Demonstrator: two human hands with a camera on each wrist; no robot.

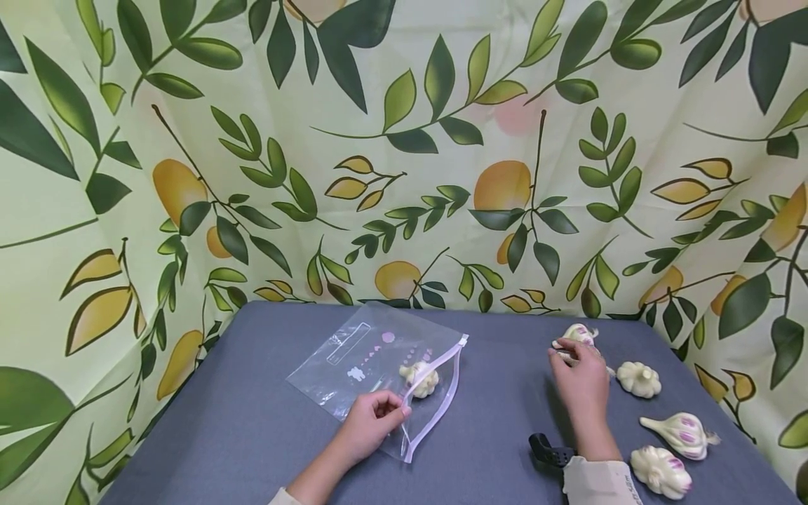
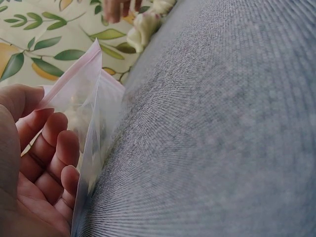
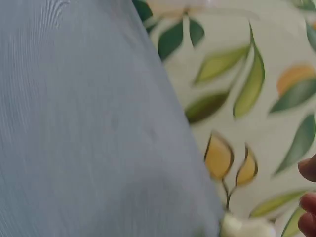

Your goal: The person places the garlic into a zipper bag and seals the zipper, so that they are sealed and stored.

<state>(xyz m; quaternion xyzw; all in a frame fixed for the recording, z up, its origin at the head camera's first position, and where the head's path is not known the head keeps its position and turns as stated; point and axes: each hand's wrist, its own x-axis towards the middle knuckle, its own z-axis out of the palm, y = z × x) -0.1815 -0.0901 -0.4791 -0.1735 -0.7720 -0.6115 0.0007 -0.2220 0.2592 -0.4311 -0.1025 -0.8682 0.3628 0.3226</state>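
**Garlic going by the bulb, one hand on the bag and one on a bulb**

The person's left hand has its fingers curled round the near edge of a clear zip bag, pinching the plastic beside the open mouth with its pale pink zip strip. The bag lies flat on the grey-blue table, left of centre, and one garlic bulb already in the bag sits just inside the mouth. From the left wrist view the fingertips press against the film, the thumb on its other side, so the edge is lifted a little off the cloth.

The right hand is over at the far right part of the table, fingers bent down onto the farthest garlic bulb. The fingertips are closed on it, though I cannot tell whether it is off the table. The right wrist view is blurred and shows only two fingertips at the edge of the frame and a pale scrap of bulb below.

Three more bulbs lie loose to the right of that hand: a white bulb just beside it, a purple-streaked bulb nearer, and the nearest bulb close to the sleeve. A leaf-and-lemon patterned cloth hangs behind and around the table.
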